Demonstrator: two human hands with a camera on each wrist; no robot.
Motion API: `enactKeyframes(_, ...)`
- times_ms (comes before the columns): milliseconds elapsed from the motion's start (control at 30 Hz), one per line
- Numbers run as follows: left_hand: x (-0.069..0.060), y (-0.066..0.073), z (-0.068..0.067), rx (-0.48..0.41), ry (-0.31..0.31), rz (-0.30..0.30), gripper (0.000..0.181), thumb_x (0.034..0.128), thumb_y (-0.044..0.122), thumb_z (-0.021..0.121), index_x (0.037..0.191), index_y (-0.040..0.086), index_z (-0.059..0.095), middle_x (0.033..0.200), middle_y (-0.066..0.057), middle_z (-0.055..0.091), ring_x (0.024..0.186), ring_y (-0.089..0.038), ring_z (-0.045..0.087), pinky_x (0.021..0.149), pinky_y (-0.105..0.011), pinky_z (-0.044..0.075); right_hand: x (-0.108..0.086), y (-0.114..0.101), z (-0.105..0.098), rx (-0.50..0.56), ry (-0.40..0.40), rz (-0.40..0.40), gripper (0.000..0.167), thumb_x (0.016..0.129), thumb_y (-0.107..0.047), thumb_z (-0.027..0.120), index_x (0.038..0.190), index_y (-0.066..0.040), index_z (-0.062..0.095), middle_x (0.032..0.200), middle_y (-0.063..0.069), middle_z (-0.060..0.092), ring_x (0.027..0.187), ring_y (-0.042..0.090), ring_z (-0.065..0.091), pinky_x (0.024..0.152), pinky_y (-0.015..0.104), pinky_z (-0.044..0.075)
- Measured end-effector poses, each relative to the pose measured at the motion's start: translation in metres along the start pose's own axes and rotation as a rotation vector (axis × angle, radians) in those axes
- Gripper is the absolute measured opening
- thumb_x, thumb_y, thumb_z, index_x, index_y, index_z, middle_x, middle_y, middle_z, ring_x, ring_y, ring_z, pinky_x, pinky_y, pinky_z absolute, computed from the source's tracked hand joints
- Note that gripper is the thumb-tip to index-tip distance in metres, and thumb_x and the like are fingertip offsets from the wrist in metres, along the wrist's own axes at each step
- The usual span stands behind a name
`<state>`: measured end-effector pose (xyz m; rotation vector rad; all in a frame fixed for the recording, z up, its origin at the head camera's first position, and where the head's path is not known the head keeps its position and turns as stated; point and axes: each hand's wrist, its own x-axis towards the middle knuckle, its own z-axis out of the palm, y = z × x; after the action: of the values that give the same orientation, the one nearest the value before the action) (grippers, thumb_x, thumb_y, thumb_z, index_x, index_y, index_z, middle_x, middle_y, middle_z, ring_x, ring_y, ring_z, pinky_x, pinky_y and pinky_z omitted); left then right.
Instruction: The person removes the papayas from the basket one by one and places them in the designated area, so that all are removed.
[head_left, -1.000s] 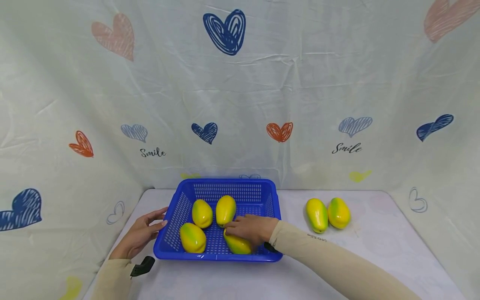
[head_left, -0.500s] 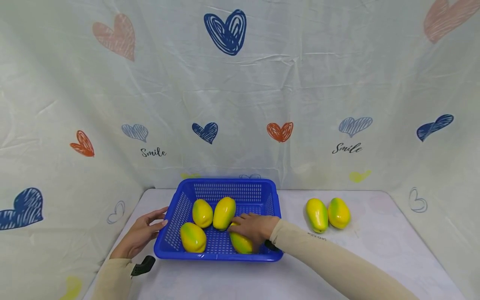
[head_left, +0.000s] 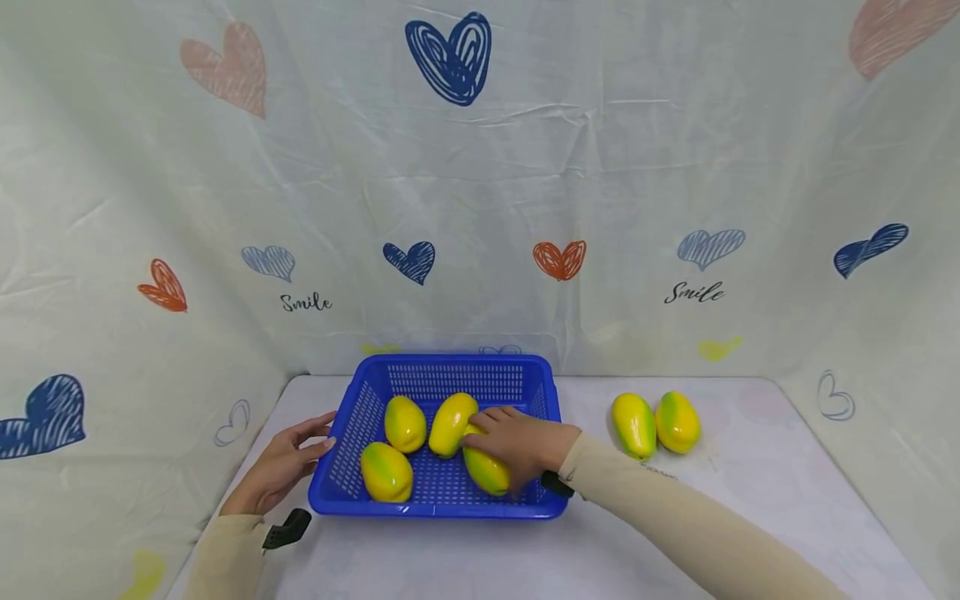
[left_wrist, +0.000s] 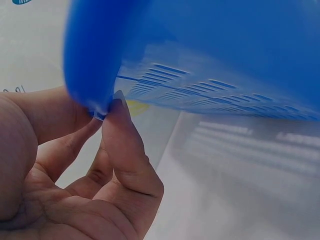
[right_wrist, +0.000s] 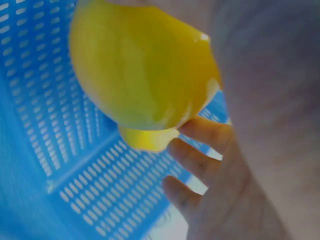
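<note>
A blue slotted plastic basket [head_left: 435,510] stands on the table with several yellow-green papayas in it. My left hand [head_left: 281,467] pinches the basket's left rim between thumb and fingers, as the left wrist view shows close up. Inside the basket, at its right front, my right hand [head_left: 521,442] grips a papaya [right_wrist: 140,65] from above, which looks raised off the basket floor in the right wrist view. Just left of it leans another papaya [head_left: 450,427]. Two more, a rear papaya [head_left: 405,423] and a front papaya [head_left: 386,472], lie in the basket's left half.
On the table [head_left: 600,542], right of the basket, a longer papaya [head_left: 633,425] and a rounder papaya [head_left: 678,422] lie side by side. A white cloth [head_left: 480,183] printed with hearts hangs behind the table and along both sides.
My right hand has shifted right and slightly away from the basket's front with its papaya. The neighbouring papaya has tilted over. My left hand has stayed at the rim.
</note>
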<state>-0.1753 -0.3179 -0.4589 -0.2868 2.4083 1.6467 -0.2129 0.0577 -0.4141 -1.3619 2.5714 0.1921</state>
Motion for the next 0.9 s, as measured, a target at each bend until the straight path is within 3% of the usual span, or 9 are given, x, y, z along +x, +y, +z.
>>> enactKeyframes(433,-0.001,0.001,-0.001,0.003,-0.006,0.004,0.065,0.108,0.014,0.062,0.163,-0.002,0.032,0.141,-0.027,0.044,0.096,-0.021,0.063,0.084,-0.025,0.058,-0.05,0.034,-0.013,0.038,0.312,-0.036,0.091,0.076,-0.027,0.096,0.155,-0.018,0.051,0.162,0.016,0.041,0.148,0.038,0.039,0.122,0.056,0.035)
enactKeyframes(900,0.0,0.001,0.0,0.004,-0.006,0.001,0.064,0.108,0.013,0.061,0.163,-0.002,0.032,0.141,-0.028,0.044,0.096,-0.021,0.063,0.084,-0.026,0.058,-0.102,0.058,-0.009,0.06,0.503,0.033,0.093,0.068,-0.023,0.101,0.149,-0.017,0.056,0.157,0.02,0.044,0.141,0.042,0.043,0.113,0.062,0.043)
